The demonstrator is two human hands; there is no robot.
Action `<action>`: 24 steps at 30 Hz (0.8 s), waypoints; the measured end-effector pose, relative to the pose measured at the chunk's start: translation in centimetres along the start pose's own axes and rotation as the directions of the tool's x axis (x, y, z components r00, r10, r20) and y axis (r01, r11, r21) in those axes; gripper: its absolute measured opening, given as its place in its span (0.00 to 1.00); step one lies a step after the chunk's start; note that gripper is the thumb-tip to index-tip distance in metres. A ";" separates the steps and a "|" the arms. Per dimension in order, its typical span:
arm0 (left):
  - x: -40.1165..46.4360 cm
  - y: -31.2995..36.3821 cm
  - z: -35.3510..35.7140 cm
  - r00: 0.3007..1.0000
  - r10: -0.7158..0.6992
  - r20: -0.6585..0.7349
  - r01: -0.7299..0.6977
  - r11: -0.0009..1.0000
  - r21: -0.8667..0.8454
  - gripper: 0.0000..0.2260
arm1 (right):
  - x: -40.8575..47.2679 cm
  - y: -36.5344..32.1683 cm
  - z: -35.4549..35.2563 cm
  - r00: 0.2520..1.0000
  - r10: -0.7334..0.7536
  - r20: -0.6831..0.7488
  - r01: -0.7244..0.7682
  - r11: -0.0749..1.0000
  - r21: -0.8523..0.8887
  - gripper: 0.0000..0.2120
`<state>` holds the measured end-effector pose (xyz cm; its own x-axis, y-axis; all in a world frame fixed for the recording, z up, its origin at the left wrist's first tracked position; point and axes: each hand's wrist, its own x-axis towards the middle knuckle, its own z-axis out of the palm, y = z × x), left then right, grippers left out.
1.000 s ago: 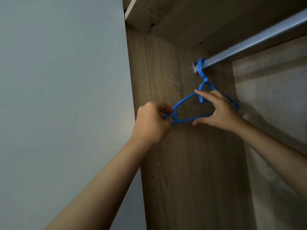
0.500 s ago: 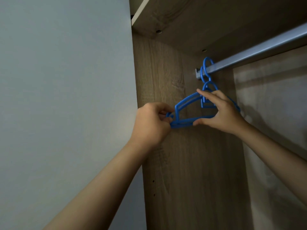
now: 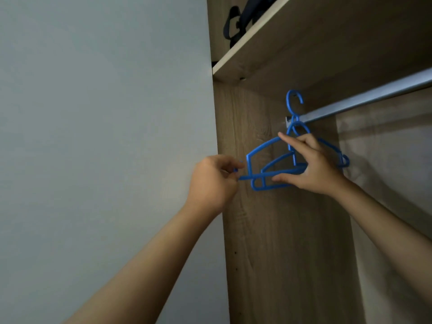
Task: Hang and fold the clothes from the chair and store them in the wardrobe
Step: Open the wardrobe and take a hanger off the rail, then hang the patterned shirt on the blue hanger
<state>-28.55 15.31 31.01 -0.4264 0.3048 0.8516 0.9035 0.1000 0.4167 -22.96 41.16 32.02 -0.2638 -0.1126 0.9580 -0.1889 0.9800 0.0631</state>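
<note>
Two blue plastic hangers are at the left end of the wardrobe's metal rail (image 3: 364, 99). One blue hanger (image 3: 259, 150) is raised, its hook above the rail and free of it. My left hand (image 3: 214, 181) pinches the tip of its left arm. A second blue hanger (image 3: 343, 160) hangs behind it, still hooked on the rail. My right hand (image 3: 311, 167) holds the hangers in the middle, index finger on the upper arm and thumb under the bottom bar. No clothes or chair are in view.
The wardrobe's wooden side panel (image 3: 268, 242) stands right behind the hangers. A shelf (image 3: 304, 43) runs just above the rail, with a dark bag (image 3: 243, 17) on it. A plain grey wall (image 3: 105, 136) fills the left side.
The front hanger has been lifted and its hook has come off the rail. Both hands rose slightly with it, and the view tilted up to show the shelf.
</note>
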 end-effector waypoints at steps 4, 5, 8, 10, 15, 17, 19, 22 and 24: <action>-4.0 0.2 -4.7 0.998 -0.070 0.000 0.070 0.997 -0.039 0.10 | -1.7 -5.0 0.2 0.995 -0.091 -0.050 0.089 0.996 -0.027 0.47; -5.2 0.2 -6.1 0.995 -0.102 0.003 0.102 0.993 -0.051 0.11 | -2.3 -6.8 0.4 0.994 -0.087 -0.060 0.086 0.996 -0.009 0.47; -9.4 0.3 -11.1 0.989 -0.149 0.002 0.149 0.989 -0.011 0.12 | -4.3 -12.9 1.4 0.994 -0.088 -0.059 0.091 0.994 0.064 0.47; -12.5 0.4 -14.8 0.987 -0.158 0.002 0.157 0.985 0.065 0.13 | -5.8 -17.2 2.3 0.993 -0.100 -0.061 0.106 0.989 0.107 0.47; -20.2 1.6 -22.6 0.981 -0.177 0.083 0.158 0.968 0.195 0.20 | -9.2 -28.2 3.7 0.993 -0.099 -0.058 0.110 0.971 0.212 0.45; -23.1 2.3 -25.0 0.977 -0.172 0.122 0.136 0.957 0.255 0.25 | -10.4 -32.4 4.0 0.993 -0.109 -0.037 0.115 0.964 0.242 0.45; -25.6 2.9 -27.4 0.974 -0.196 0.114 0.147 0.929 0.341 0.27 | -11.3 -36.2 4.3 0.995 -0.098 -0.006 0.096 0.961 0.260 0.46; -29.0 3.8 -31.0 0.975 -0.220 0.032 0.189 0.896 0.401 0.28 | -12.2 -41.2 4.9 0.993 -0.122 0.002 0.116 0.949 0.293 0.46; -31.3 4.5 -33.4 0.971 -0.233 -0.053 0.235 0.891 0.387 0.28 | -12.7 -44.1 5.5 0.987 -0.163 -0.004 0.155 0.933 0.326 0.46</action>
<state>-12.57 -25.36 16.87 -0.6266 0.2224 0.7469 0.7215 0.5277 0.4482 -16.42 -1.56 15.50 -0.2261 -0.2701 0.9359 -0.5256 0.8428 0.1162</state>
